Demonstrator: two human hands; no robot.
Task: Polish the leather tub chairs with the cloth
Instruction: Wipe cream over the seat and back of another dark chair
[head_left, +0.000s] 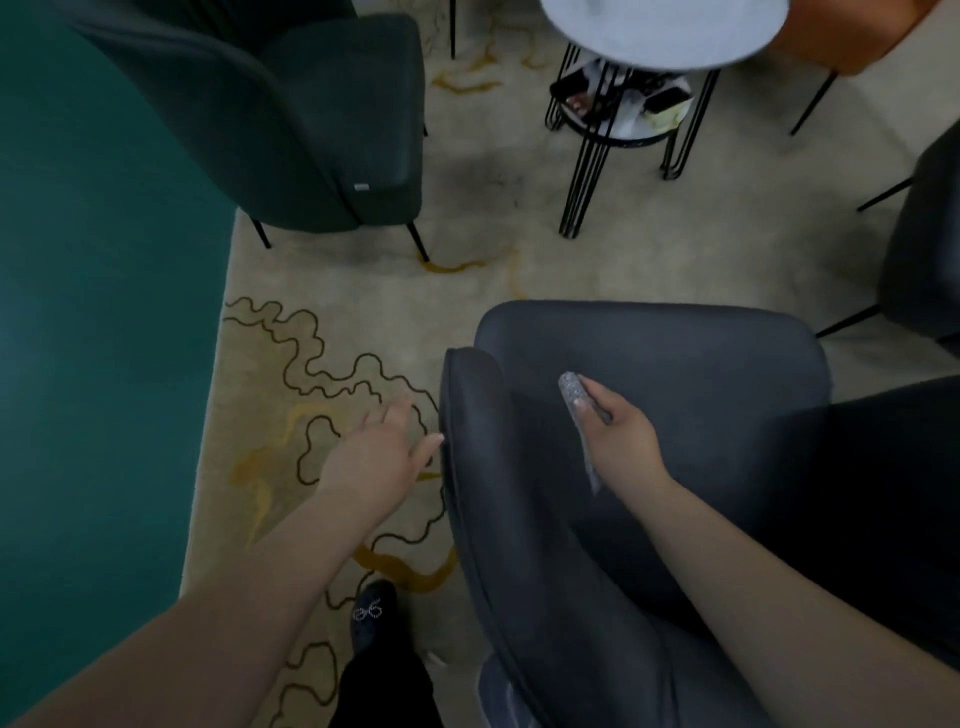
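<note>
Nearest, a shoe (370, 610) stands on the rug (363, 312). The left hand (376, 452), fingers spread and holding nothing, hovers just beside the chair's (649, 364) left arm. The right hand (621, 431) grips the cloth (576, 397) over the seat, its long axis pointing toward the seat's far edge. Polishing seems underway; next, I judge, press cloth to leather. Beyond stands a table (660, 31).

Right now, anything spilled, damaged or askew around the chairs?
One thing: a dark smudge on the pale carpet between the green chair and the round side table. It looks like a stain, though it could be shadow. The near grey chair shows no damage.
</note>
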